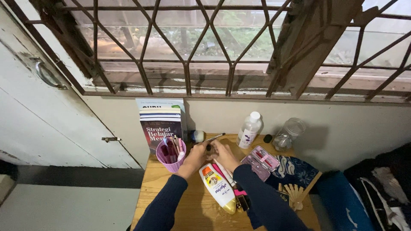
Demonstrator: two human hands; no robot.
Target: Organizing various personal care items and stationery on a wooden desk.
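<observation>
From the head camera, both hands meet over the back of the small wooden table [171, 192]. The left hand [198, 155] is curled shut around a small dark item that is too small to make out. The right hand [222, 153] is closed beside it, fingers pinched, though what it grips cannot be told. A thin brush [215, 137] sticks out above the hands, its long axis slanting up and to the right, silver end toward the clear bottle with a white cap [249, 129].

Just left of the left hand stands a purple cup [170, 162] full of brushes, with books [162, 124] upright behind it. Under the forearms lies a white lotion bottle [217, 186], lengthwise toward the person. Right of the right hand sits an open pink tool case [262, 160], then a blue folding fan [297, 175] and a glass jar [289, 133] near the wall.
</observation>
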